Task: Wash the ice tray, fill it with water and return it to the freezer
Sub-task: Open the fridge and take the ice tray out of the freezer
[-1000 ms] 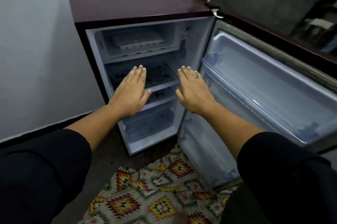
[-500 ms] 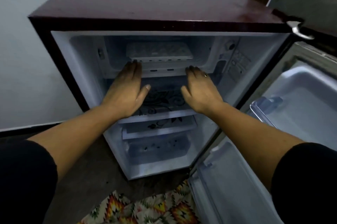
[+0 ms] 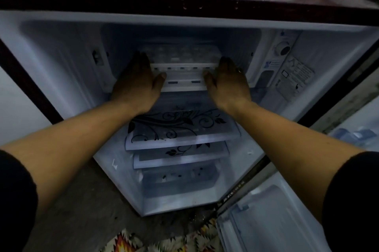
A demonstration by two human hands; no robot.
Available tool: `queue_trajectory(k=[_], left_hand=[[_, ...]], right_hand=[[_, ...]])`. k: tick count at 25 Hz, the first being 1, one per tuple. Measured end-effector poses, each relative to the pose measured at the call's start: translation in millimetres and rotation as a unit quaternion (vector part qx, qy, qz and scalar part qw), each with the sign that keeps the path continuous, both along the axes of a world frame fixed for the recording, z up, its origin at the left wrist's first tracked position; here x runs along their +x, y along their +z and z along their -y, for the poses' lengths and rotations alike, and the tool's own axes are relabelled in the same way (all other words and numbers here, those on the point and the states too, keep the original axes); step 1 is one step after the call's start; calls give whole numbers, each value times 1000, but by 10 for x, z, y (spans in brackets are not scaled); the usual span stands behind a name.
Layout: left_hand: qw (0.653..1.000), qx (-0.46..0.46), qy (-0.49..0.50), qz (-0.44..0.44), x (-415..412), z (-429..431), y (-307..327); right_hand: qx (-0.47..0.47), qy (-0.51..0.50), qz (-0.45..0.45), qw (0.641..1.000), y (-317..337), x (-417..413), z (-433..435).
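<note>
Freezer depths lost to shadow

The ice tray [image 3: 180, 53] at 12 o'clock is dimmed and blurred; whether it is touched by the left hand [image 3: 136, 81] or right hand [image 3: 227, 82] cannot be told; the sticker [image 3: 295, 76] at 3 o'clock cannot be read; the door [image 3: 276, 221] at 5 o'clock and rug [image 3: 164, 241] at 6 o'clock are cut off.

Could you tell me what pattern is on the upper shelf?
Black floral swirls on the shelf, clearest in the head view.

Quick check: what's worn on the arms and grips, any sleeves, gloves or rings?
The left sleeve and right sleeve are black, ending near the elbows. No gloves. The right grip has a ring on one finger; the left grip shows none.
</note>
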State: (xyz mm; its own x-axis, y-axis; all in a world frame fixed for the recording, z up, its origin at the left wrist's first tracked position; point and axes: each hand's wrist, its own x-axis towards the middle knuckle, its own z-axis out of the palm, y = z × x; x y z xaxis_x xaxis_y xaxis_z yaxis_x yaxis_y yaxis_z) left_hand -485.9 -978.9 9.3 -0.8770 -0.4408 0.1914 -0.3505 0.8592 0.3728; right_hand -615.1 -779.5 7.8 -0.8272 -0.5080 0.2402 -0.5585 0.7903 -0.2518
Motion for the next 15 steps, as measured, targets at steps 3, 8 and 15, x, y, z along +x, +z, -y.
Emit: queue_trajectory(k=[3,8,15], left_hand=[[999,42,17,-15,-2,-50,55],[993,100,36,-41,136,-217,148],[979,181,46,-83,352,-353,229]], right_hand=[[-15,-2,-2,1000,-9,25,17],[-24,-60,-2,998,160,147,12],[-316,-99,223,917,424,147,-107]])
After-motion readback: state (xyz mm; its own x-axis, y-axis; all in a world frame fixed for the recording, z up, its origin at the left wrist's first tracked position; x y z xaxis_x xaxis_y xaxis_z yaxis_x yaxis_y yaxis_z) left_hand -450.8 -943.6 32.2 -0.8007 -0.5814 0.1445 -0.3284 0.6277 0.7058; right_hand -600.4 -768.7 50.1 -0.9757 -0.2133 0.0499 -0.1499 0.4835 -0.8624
